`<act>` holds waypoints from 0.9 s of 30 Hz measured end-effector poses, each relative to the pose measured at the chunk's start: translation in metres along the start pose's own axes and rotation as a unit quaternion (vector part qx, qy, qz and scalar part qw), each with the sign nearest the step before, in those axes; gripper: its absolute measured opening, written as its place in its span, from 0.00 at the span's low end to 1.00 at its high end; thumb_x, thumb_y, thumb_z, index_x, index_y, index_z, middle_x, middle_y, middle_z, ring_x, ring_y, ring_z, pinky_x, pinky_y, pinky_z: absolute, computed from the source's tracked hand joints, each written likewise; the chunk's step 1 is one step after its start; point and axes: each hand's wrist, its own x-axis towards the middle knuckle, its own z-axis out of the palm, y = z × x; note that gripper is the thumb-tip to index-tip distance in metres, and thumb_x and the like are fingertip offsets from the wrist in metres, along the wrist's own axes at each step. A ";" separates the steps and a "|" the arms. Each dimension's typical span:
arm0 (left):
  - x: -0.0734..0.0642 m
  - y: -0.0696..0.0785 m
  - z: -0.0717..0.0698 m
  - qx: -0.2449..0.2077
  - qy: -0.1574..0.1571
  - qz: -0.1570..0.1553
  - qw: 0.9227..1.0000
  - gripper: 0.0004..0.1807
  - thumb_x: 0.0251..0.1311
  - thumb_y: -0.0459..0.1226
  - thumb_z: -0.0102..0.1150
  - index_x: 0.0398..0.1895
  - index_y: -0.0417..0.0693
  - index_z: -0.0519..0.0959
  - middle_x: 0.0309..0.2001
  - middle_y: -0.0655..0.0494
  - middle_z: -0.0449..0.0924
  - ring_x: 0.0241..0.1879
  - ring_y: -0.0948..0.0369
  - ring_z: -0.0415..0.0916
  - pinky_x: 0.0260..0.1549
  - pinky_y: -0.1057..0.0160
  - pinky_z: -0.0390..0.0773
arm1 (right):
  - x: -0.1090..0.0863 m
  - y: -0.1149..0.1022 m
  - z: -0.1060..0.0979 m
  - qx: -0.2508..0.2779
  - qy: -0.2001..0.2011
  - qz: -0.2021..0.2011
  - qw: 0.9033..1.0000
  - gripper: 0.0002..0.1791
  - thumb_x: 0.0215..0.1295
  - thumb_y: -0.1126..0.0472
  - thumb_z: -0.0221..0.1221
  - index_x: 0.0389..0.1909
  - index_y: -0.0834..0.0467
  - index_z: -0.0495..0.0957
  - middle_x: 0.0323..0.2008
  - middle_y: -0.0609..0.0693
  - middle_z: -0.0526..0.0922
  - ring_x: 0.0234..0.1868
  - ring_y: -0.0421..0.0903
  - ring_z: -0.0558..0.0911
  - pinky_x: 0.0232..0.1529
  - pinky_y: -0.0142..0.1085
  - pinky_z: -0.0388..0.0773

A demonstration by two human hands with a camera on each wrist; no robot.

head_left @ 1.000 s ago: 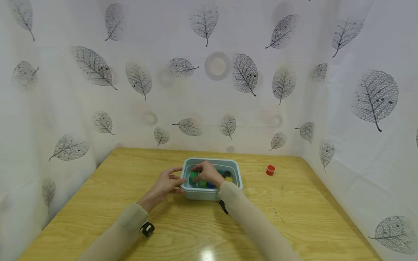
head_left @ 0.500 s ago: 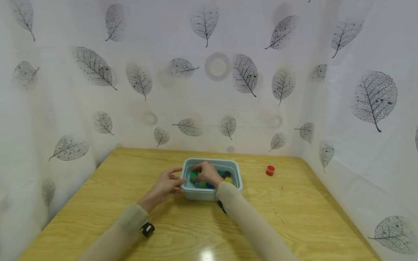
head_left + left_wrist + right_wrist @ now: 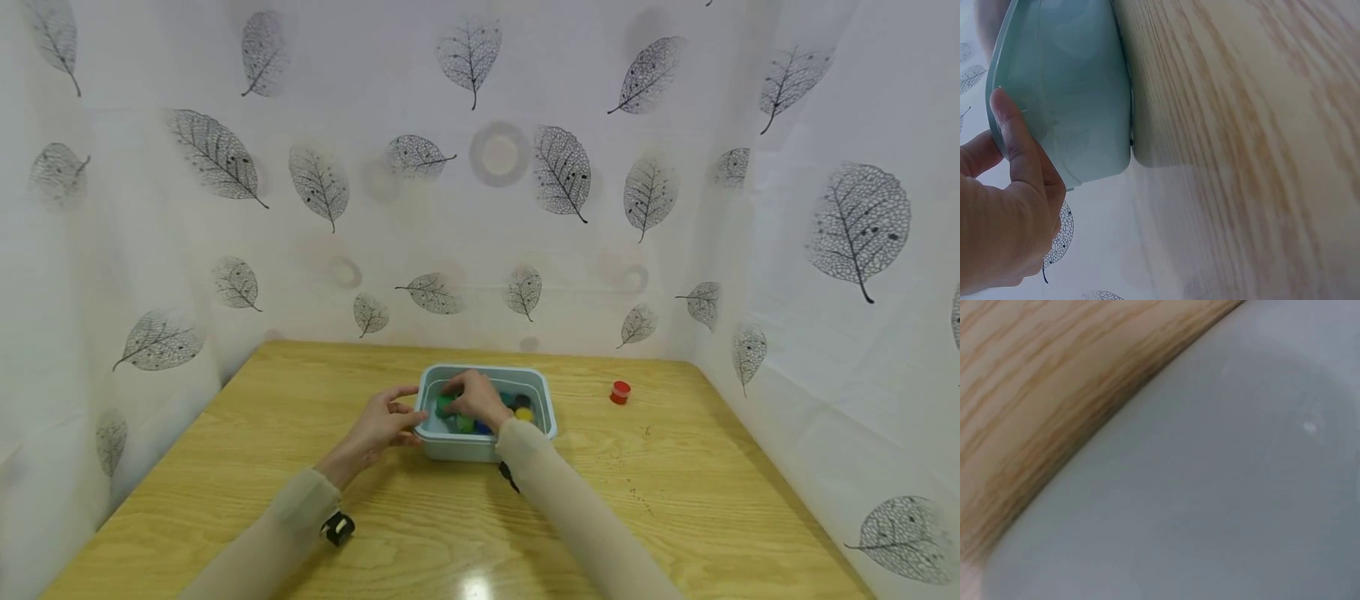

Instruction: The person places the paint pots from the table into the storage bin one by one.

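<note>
A pale blue-green plastic box (image 3: 465, 450) stands at the middle of the table. My left hand (image 3: 381, 427) grips its left end, with fingers against the outer wall (image 3: 1085, 94) and one digit over the rim in the left wrist view. Inside the box, my right hand (image 3: 478, 402) reaches toward the left end, thumb and forefinger around a small green tub (image 3: 444, 407). Beside it lie a lighter green piece (image 3: 466, 423), a blue one (image 3: 482, 427), a yellow one (image 3: 524, 413) and a black one (image 3: 521, 401). The right wrist view shows only the box wall (image 3: 1179, 487) up close.
A small red tub (image 3: 620, 392) stands on the wooden table (image 3: 300, 392), right of the box. White curtains (image 3: 465, 233) with a leaf print rise behind the table and along both sides. Dark specks mark the tabletop at the right.
The green tub between the right fingers sits slightly lower in the view, and the right wrist has shifted a little left. My left hand, the box and the red tub keep their places.
</note>
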 end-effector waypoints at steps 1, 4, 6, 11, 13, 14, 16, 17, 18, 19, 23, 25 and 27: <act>0.000 0.000 0.000 -0.001 0.000 0.000 1.000 0.33 0.62 0.28 0.62 0.70 0.43 0.63 0.39 0.46 0.75 0.31 0.58 0.82 0.31 0.62 0.87 | 0.000 0.000 0.000 0.002 0.002 0.000 1.000 0.16 0.54 0.65 0.70 0.46 0.57 0.86 0.47 0.52 0.87 0.51 0.51 0.82 0.56 0.45 0.80; 0.000 0.000 0.000 -0.002 0.001 -0.001 1.000 0.33 0.62 0.28 0.62 0.70 0.43 0.63 0.39 0.46 0.75 0.31 0.58 0.82 0.32 0.61 0.87 | 0.000 -0.001 0.000 0.006 0.005 0.008 1.000 0.15 0.56 0.65 0.70 0.46 0.57 0.86 0.47 0.52 0.87 0.52 0.51 0.82 0.57 0.45 0.80; 0.001 0.000 0.000 -0.002 0.002 -0.001 1.000 0.33 0.62 0.28 0.62 0.70 0.43 0.63 0.39 0.46 0.74 0.32 0.58 0.82 0.32 0.61 0.87 | 0.001 -0.001 0.000 0.007 0.007 0.014 1.000 0.15 0.56 0.65 0.69 0.46 0.57 0.86 0.47 0.52 0.87 0.52 0.51 0.82 0.58 0.46 0.79; 0.001 -0.001 0.000 0.001 0.000 0.003 1.000 0.33 0.62 0.29 0.62 0.71 0.42 0.63 0.39 0.46 0.74 0.32 0.58 0.82 0.32 0.60 0.87 | 0.001 -0.001 0.000 0.007 0.013 0.023 1.000 0.14 0.57 0.65 0.69 0.45 0.56 0.86 0.47 0.51 0.87 0.53 0.51 0.82 0.58 0.45 0.79; 0.001 -0.001 -0.001 0.004 -0.003 0.004 1.000 0.33 0.62 0.29 0.62 0.71 0.43 0.63 0.40 0.45 0.75 0.32 0.58 0.82 0.32 0.61 0.87 | 0.001 -0.001 0.000 0.010 0.014 0.022 1.000 0.14 0.56 0.66 0.69 0.45 0.57 0.86 0.47 0.52 0.87 0.53 0.52 0.82 0.56 0.45 0.80; 0.001 -0.001 -0.001 0.005 -0.004 0.005 1.000 0.34 0.63 0.29 0.62 0.71 0.43 0.62 0.40 0.45 0.75 0.32 0.58 0.82 0.32 0.61 0.87 | 0.000 -0.001 0.000 0.013 0.014 0.020 1.000 0.14 0.56 0.67 0.69 0.46 0.57 0.86 0.47 0.52 0.87 0.52 0.52 0.82 0.55 0.45 0.81; 0.000 -0.002 -0.001 0.007 -0.007 0.006 1.000 0.34 0.63 0.30 0.62 0.71 0.43 0.62 0.41 0.44 0.75 0.32 0.57 0.82 0.32 0.61 0.87 | -0.001 0.000 -0.001 0.017 0.014 0.015 1.000 0.14 0.56 0.67 0.68 0.45 0.58 0.86 0.47 0.53 0.87 0.52 0.53 0.82 0.53 0.45 0.82; 0.000 -0.002 -0.001 0.007 -0.007 0.006 1.000 0.34 0.63 0.30 0.61 0.71 0.43 0.62 0.41 0.44 0.75 0.33 0.58 0.82 0.32 0.61 0.87 | -0.001 0.000 -0.001 0.018 0.015 0.012 1.000 0.14 0.56 0.67 0.68 0.46 0.59 0.86 0.47 0.53 0.87 0.52 0.53 0.82 0.53 0.45 0.82; 0.000 -0.002 -0.001 0.007 -0.007 0.007 1.000 0.34 0.63 0.30 0.61 0.72 0.43 0.62 0.41 0.44 0.75 0.33 0.58 0.82 0.32 0.61 0.87 | -0.002 0.000 -0.002 0.021 0.017 0.010 1.000 0.15 0.56 0.67 0.68 0.46 0.59 0.86 0.47 0.54 0.87 0.52 0.53 0.82 0.53 0.45 0.82; 0.000 -0.003 -0.001 0.006 -0.007 0.007 1.000 0.34 0.63 0.30 0.61 0.71 0.42 0.62 0.41 0.44 0.75 0.33 0.58 0.82 0.32 0.61 0.87 | -0.003 0.000 -0.003 0.024 0.019 0.008 0.999 0.15 0.56 0.67 0.69 0.45 0.59 0.86 0.47 0.53 0.87 0.52 0.53 0.82 0.54 0.45 0.81; 0.000 -0.003 -0.001 0.006 -0.010 0.009 1.000 0.34 0.63 0.30 0.61 0.72 0.42 0.61 0.42 0.43 0.75 0.33 0.58 0.82 0.32 0.62 0.87 | -0.004 0.001 -0.007 0.047 0.025 0.010 0.999 0.15 0.56 0.67 0.69 0.46 0.58 0.85 0.48 0.53 0.86 0.54 0.53 0.80 0.59 0.47 0.78; -0.001 -0.003 -0.001 0.006 -0.012 0.010 1.000 0.34 0.63 0.30 0.61 0.72 0.42 0.61 0.42 0.43 0.75 0.33 0.58 0.82 0.33 0.62 0.87 | -0.005 0.002 -0.008 0.059 0.024 0.008 0.998 0.15 0.57 0.66 0.68 0.47 0.58 0.85 0.48 0.52 0.86 0.54 0.52 0.81 0.59 0.46 0.78; -0.001 -0.002 -0.001 0.007 -0.012 0.010 1.000 0.34 0.63 0.30 0.61 0.72 0.42 0.61 0.43 0.43 0.75 0.33 0.57 0.82 0.33 0.61 0.87 | -0.006 0.002 -0.011 0.072 0.019 0.003 0.997 0.16 0.57 0.66 0.68 0.48 0.58 0.84 0.48 0.52 0.86 0.52 0.51 0.82 0.57 0.45 0.79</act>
